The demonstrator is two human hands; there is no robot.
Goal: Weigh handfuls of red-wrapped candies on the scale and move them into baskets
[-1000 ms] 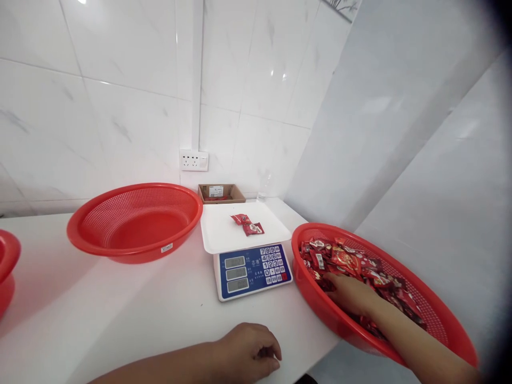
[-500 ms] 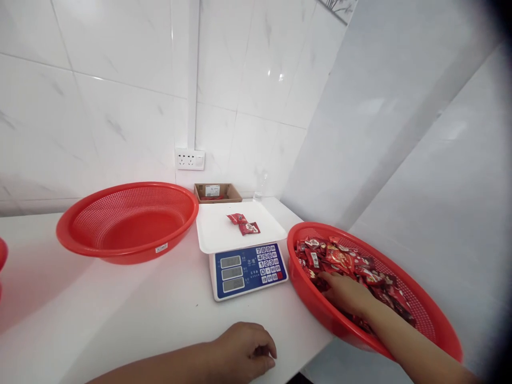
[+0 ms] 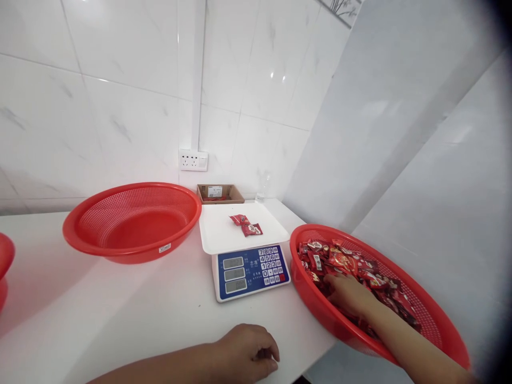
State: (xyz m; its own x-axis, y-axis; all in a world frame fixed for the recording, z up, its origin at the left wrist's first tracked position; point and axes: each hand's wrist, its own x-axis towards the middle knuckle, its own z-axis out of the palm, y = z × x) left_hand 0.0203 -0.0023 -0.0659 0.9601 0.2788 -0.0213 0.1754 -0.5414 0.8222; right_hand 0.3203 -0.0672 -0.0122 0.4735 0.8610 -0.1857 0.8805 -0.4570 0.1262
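My right hand (image 3: pixel 349 294) reaches into a red perforated basket (image 3: pixel 442 333) on the right, among a heap of small red wrapped packets (image 3: pixel 342 261). Its fingertips are hidden between the packets, so I cannot see whether they grip one. Loosely curled, my left hand (image 3: pixel 250 352) rests at the near side of the white table with nothing visible in it. Beyond it stands a digital scale (image 3: pixel 252 273) with a blue keypad panel and a white pan (image 3: pixel 218 232). Two red packets (image 3: pixel 252 229) lie on the pan, touching each other.
Another red perforated basket (image 3: pixel 132 248) stands left of the scale, and the edge of a further red one (image 3: pixel 5 256) shows at far left. Behind the scale are a small cardboard box (image 3: pixel 220 194) and a clear plastic bottle (image 3: pixel 262 189). Tiled wall (image 3: pixel 120 117) bounds the back.
The view has turned slightly left, so everything sits a little farther right. My right hand has shifted only slightly among the packets. My left hand keeps its curled pose.
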